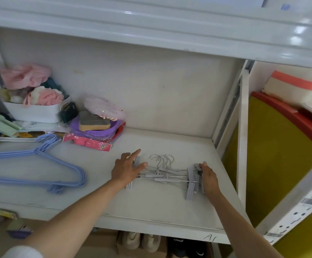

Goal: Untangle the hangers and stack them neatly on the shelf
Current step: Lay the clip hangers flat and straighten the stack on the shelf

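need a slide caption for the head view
Both hands, left and right, square up clip hangers on a white shelf.

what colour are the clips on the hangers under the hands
Pale lilac-grey clips on metal clip hangers, seen in the head view.

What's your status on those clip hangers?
Both hands on the stack: left hand flat, right hand at the end clips. Clip hangers on shelf. Nothing blocking.

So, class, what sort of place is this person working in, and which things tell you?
Probably a home storage shelf or closet. Clip hangers and blue hangers lie on a white shelf, a basket of soft fabric items sits behind, and shoes are stored underneath.
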